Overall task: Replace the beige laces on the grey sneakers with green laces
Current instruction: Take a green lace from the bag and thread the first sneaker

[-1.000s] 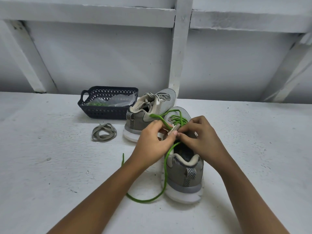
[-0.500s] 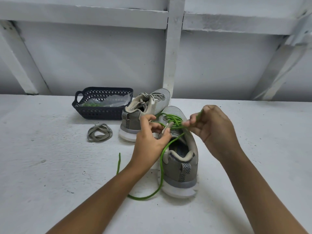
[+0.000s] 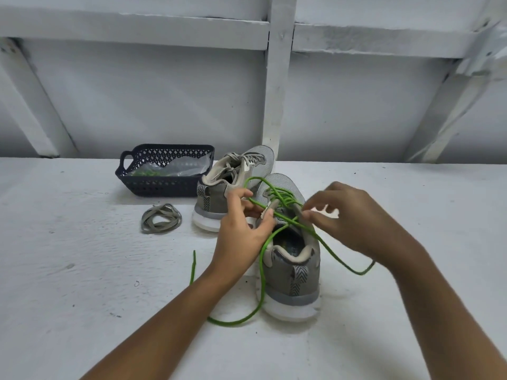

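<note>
The near grey sneaker (image 3: pixel 292 272) stands heel toward me with a green lace (image 3: pixel 262 270) crossed through its eyelets. My left hand (image 3: pixel 241 237) pinches the sneaker's tongue and left eyelet edge, and a strand of the lace passes over its fingers. My right hand (image 3: pixel 354 223) has thumb and forefinger at the right eyelet row on the lace. A slack loop hangs below this hand and disappears behind the wrist. The other end trails left on the table. The far grey sneaker (image 3: pixel 219 193) has beige laces. A loose beige lace (image 3: pixel 161 218) lies coiled to the left.
A dark plastic basket (image 3: pixel 153 186) at the back left holds a clear bag (image 3: pixel 186 167) with something green inside. The white table (image 3: pixel 82 270) ends at a white wall with slanted beams and an upright post (image 3: pixel 277 91) behind the sneakers.
My right hand, which had drawn the green lace up and to the right, has come back down to the eyelets. The lace now hangs slack in a loop on the right. My left hand stays on the sneaker.
</note>
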`<state>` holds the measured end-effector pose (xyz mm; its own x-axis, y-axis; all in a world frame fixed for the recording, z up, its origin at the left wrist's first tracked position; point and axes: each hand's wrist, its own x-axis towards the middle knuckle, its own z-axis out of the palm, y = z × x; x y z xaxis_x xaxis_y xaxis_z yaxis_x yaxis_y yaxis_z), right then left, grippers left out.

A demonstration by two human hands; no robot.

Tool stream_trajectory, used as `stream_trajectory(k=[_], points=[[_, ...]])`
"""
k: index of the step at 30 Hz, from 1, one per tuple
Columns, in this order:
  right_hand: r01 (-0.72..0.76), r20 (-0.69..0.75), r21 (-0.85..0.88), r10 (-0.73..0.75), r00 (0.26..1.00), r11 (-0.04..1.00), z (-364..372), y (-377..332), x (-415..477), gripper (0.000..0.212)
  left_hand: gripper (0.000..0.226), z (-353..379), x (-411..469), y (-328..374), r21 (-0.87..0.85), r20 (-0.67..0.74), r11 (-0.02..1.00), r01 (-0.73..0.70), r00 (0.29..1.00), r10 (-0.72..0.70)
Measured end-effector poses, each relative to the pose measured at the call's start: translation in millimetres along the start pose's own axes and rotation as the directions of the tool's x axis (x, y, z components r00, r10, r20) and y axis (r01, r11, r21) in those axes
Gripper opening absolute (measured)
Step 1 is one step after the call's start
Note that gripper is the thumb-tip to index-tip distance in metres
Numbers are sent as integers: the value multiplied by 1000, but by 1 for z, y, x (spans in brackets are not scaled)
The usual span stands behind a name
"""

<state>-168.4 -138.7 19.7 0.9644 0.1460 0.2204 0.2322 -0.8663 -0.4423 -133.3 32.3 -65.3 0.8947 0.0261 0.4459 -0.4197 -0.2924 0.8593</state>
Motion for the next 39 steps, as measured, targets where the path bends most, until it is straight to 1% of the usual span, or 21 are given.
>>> stream_trajectory(k=[2, 4, 6, 9, 10, 11, 12, 14, 15, 16, 17, 19, 20, 22, 24, 26, 28, 30, 32, 34, 39], points=[[46, 15, -76, -45, 999, 996, 19, -3, 9, 18, 39, 0, 0, 0, 8, -1, 1000, -7, 1000, 7], [69, 55, -133, -62, 997, 989, 34, -3, 16, 24, 38, 0, 0, -1, 4, 0, 1000, -6, 1000, 6], [55, 23, -83, -53, 998, 995, 39, -3, 19, 20, 38, 1, 0, -2, 2, 1, 1000, 0, 1000, 0], [86, -91, 90, -78, 993, 992, 39, -2, 17, 8, 39, 1, 0, -2, 6, 4, 1000, -3, 1000, 3], [98, -111, 157, -81, 991, 983, 39, -2, 15, 7, 38, 1, 0, -2, 7, 7, 1000, -3, 1000, 3], [96, -122, 238, -69, 990, 966, 38, -2, 13, 13, 39, 1, 0, -3, 7, 10, 1000, -5, 1000, 5], [81, -117, 350, -42, 992, 933, 38, -3, 11, 20, 39, 0, 0, -4, 8, 12, 1000, -6, 1000, 6], [34, -62, 612, 5, 998, 790, 33, -4, 7, 27, 40, 0, 0, -4, 13, 14, 1000, -7, 1000, 7], [9, -28, 698, 15, 999, 716, 29, -3, 6, 27, 40, 0, 0, -4, 16, 13, 1000, -8, 1000, 7], [-16, 4, 744, 20, 1000, 668, 25, -2, 5, 26, 40, 0, 0, -4, 18, 13, 1000, -6, 1000, 6], [-36, 30, 761, 20, 999, 648, 21, -1, 4, 23, 40, 0, 0, -3, 15, 15, 1000, -5, 1000, 5], [-92, 75, 724, 54, 996, 684, 13, 1, 2, 19, 39, 0, 0, -3, 5, 24, 1000, -7, 1000, 7], [-127, 104, 670, 77, 992, 732, 10, 3, 1, 21, 38, 0, 0, -2, 7, 29, 1000, -13, 999, 13], [-187, 195, 499, 101, 976, 846, 5, 6, -1, 27, 36, 0, 0, -2, 17, 36, 1000, -19, 999, 18], [-187, 254, 337, 102, 962, 923, 3, 5, -3, 25, 35, -1, 0, -1, 25, 38, 999, -22, 999, 21], [-140, 235, 200, 91, 968, 970, 5, 2, -3, 17, 34, -1, 1, 0, 40, 41, 999, -36, 999, 34], [-94, 182, 29, 88, 979, 995, 10, -1, 0, 16, 33, -2, 0, 0, 61, 50, 997, -57, 997, 54], [-81, 121, -99, 93, 988, 992, 15, -6, 2, 17, 32, -2, 0, 0, 68, 59, 995, -71, 996, 67], [-62, 100, -186, 82, 992, 981, 18, -9, 4, 19, 31, -3, 0, 0, 67, 65, 995, -67, 996, 62], [-30, 121, -218, 57, 991, 976, 20, -9, 5, 18, 31, -2, 1, 0, 67, 63, 996, -55, 997, 50], [40, 134, -63, -32, 990, 997, 17, -4, 0, 14, 31, -2, 1, -1, 65, 58, 997, -36, 998, 33]])
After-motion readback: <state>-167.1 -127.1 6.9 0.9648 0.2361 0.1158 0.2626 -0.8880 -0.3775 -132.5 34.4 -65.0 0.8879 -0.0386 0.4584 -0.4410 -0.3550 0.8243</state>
